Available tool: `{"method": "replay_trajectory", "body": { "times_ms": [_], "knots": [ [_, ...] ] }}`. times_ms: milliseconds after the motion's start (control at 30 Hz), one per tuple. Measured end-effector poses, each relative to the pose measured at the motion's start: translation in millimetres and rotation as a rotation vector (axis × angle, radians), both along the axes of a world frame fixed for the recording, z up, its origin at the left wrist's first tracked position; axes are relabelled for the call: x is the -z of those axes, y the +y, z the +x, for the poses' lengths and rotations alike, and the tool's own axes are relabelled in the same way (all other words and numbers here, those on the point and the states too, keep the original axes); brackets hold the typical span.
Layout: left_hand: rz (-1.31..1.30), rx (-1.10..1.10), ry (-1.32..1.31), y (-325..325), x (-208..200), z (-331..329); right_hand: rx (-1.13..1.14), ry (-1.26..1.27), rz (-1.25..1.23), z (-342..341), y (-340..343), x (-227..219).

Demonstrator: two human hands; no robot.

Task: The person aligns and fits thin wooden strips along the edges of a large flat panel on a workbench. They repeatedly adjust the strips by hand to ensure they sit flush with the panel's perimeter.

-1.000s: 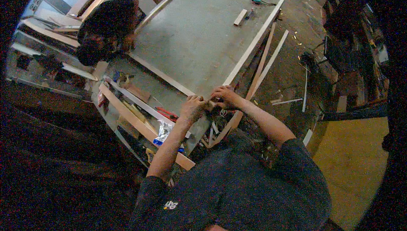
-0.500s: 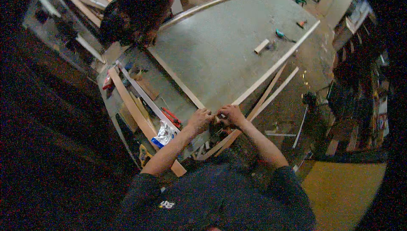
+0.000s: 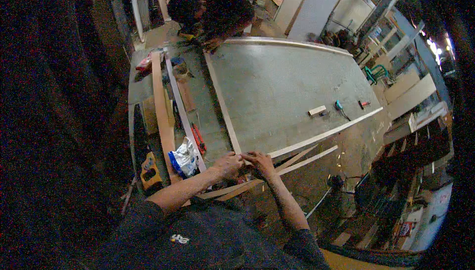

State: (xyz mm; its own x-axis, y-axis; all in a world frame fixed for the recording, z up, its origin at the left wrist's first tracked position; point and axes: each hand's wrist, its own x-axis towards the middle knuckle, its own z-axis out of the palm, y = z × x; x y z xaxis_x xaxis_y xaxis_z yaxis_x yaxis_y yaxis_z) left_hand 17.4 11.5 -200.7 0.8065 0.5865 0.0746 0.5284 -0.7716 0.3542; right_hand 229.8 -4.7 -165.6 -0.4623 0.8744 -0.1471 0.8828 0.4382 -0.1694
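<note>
My left hand (image 3: 228, 166) is closed at the near end of a long pale wooden strip (image 3: 221, 102), which runs away from me across the table. Right beside it, my right hand (image 3: 261, 164) has its fingers curled over the corner where that strip meets a second wooden strip (image 3: 326, 132) along the table's right edge. The fingertips of both hands nearly touch. The joint itself is mostly hidden under my fingers.
Another person (image 3: 213, 10) leans over the strip's far end. Left lie boards (image 3: 161, 106), a red tool (image 3: 199, 139), a white-and-blue bag (image 3: 184, 158) and a yellow-handled saw (image 3: 149, 171). A wood block (image 3: 317, 110) and a blue-green tool (image 3: 339, 105) lie on the panel (image 3: 282, 82).
My view has turned, so the table appears rotated and lower. Both hands stay at the corner, with the right fingers nearer the left hand. The other person's hand now shows at the strip's far end.
</note>
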Motion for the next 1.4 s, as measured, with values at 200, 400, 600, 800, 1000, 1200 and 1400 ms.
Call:
{"method": "replay_trajectory", "body": {
  "times_ms": [200, 400, 600, 800, 1000, 1200, 1400],
  "knots": [
    [0.012, 0.015, -0.099, 6, 19, 4, -0.035, 0.111, -0.063, -2, 12, -2],
    [-0.009, -0.011, 0.006, 6, 19, 11, -0.011, 0.107, -0.137, -1, 18, -2],
    [-0.020, 0.013, 0.102, 6, 1, 13, 0.006, 0.093, -0.162, -4, 18, -6],
    [-0.027, -0.005, 0.109, 7, -4, 15, -0.028, 0.113, -0.139, 0, 21, 2],
    [-0.130, -0.160, -0.154, -4, -4, 8, -0.027, 0.133, -0.107, 9, 23, 20],
    [-0.115, -0.247, -0.224, -18, -14, -1, 0.033, 0.337, -0.016, 17, 14, 37],
    [-0.245, -0.204, -0.376, -6, 16, -12, 0.110, 0.324, 0.025, 12, 2, 34]
  ]
}}
